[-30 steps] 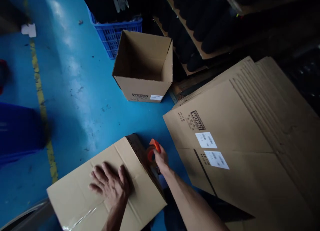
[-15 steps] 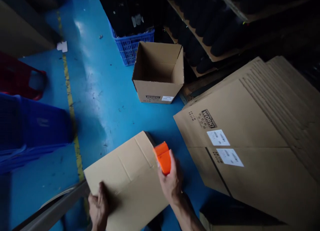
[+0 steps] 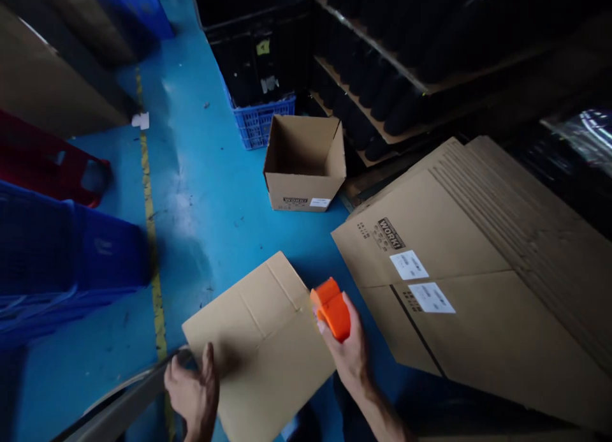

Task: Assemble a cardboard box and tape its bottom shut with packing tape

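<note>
Closed cardboard box [image 3: 261, 343] lying on the blue floor [image 3: 201, 193], taken as landmark. Right hand [image 3: 351, 353] at the box's right edge, fingers clamped round an orange tape dispenser [image 3: 331, 308] held just above the box's right corner. Left hand [image 3: 194, 391] at the box's near-left edge, thumb laid on the top face, remaining fingers curled over the edge; grip on the box itself not fully resolvable. Compared with half a second earlier: left hand shifted slightly rightward along the same edge, dispenser carried a little right and lower, box seen farther right. Open empty carton [image 3: 303, 164] beyond the box, smaller in view than before. Stack of flattened cartons [image 3: 478, 270] to the right of the box, labels uppermost. Blue crate [image 3: 261, 120] behind the open carton; yellow floor line [image 3: 150, 225] to the left of the box; blue bin [image 3: 62, 257] farther left, more exposed than earlier.
</note>
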The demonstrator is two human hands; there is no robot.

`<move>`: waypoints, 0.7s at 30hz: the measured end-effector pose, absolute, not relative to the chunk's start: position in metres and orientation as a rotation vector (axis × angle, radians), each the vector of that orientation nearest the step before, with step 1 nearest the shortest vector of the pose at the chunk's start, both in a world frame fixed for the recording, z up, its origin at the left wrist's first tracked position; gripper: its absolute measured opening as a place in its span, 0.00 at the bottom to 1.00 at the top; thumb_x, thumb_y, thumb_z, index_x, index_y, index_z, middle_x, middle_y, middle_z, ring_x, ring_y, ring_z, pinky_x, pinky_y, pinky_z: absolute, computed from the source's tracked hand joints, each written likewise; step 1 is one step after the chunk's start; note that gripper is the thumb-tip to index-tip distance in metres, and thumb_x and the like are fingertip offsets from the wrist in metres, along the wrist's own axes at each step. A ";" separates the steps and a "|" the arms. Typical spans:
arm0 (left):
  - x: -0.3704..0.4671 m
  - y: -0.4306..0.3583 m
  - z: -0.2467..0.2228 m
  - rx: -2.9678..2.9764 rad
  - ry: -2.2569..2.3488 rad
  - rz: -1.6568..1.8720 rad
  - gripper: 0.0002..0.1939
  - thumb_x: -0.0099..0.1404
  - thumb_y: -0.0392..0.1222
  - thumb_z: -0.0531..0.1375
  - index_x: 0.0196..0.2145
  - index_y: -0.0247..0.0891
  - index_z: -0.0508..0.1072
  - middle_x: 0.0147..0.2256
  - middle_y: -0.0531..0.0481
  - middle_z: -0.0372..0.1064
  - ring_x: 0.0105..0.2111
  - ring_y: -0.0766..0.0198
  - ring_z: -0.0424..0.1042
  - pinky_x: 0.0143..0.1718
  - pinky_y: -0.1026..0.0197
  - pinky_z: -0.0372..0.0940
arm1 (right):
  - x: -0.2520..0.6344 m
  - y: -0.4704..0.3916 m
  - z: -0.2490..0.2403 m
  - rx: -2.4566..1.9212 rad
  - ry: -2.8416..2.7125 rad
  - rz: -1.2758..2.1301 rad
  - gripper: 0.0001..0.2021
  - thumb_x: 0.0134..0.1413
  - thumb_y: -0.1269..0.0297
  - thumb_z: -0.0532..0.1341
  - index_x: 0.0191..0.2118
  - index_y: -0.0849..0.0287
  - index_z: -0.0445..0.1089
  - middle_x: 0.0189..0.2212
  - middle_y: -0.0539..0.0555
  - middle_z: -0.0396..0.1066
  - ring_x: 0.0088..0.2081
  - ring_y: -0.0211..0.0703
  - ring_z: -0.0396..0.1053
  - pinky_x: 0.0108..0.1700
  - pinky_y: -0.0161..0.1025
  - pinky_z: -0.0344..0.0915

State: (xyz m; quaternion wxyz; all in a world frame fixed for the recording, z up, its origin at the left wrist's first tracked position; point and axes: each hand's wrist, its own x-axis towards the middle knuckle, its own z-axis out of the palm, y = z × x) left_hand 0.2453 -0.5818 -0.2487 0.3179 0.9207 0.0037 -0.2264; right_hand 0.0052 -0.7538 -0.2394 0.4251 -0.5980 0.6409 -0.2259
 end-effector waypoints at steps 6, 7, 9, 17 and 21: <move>0.193 -0.698 -0.175 1.863 -0.371 -1.260 0.36 0.66 0.72 0.54 0.57 0.42 0.74 0.61 0.40 0.70 0.62 0.45 0.66 0.62 0.46 0.62 | 0.000 -0.725 -0.219 -1.488 1.488 -0.508 0.38 0.53 0.44 0.67 0.66 0.54 0.61 0.59 0.62 0.74 0.56 0.59 0.75 0.56 0.54 0.75; 0.189 -0.713 -0.170 1.767 -0.409 -1.380 0.33 0.67 0.70 0.55 0.53 0.40 0.77 0.57 0.40 0.73 0.58 0.47 0.69 0.59 0.48 0.64 | -0.001 -0.728 -0.218 -1.565 1.450 -0.513 0.36 0.54 0.47 0.67 0.65 0.54 0.62 0.58 0.62 0.74 0.56 0.58 0.75 0.56 0.54 0.75; 0.186 -0.732 -0.167 1.634 -0.448 -1.532 0.28 0.67 0.67 0.58 0.43 0.38 0.80 0.45 0.43 0.78 0.46 0.52 0.72 0.50 0.52 0.66 | -0.005 -0.735 -0.218 -1.733 1.369 -0.535 0.32 0.55 0.53 0.66 0.64 0.55 0.64 0.57 0.62 0.76 0.55 0.57 0.76 0.55 0.53 0.76; 0.192 -0.728 -0.174 1.619 -0.394 -1.636 0.30 0.67 0.67 0.57 0.37 0.35 0.80 0.35 0.44 0.76 0.37 0.57 0.71 0.44 0.55 0.67 | -0.018 -0.735 -0.232 -1.985 1.238 -0.504 0.34 0.55 0.69 0.63 0.68 0.51 0.57 0.54 0.58 0.76 0.51 0.52 0.78 0.49 0.48 0.79; 0.186 -0.731 -0.187 1.607 -0.374 -1.732 0.29 0.61 0.68 0.64 0.34 0.35 0.81 0.32 0.44 0.77 0.35 0.57 0.74 0.46 0.53 0.70 | -0.015 -0.738 -0.229 -2.050 1.238 -0.508 0.40 0.51 0.73 0.65 0.70 0.52 0.54 0.54 0.61 0.75 0.52 0.55 0.77 0.50 0.51 0.80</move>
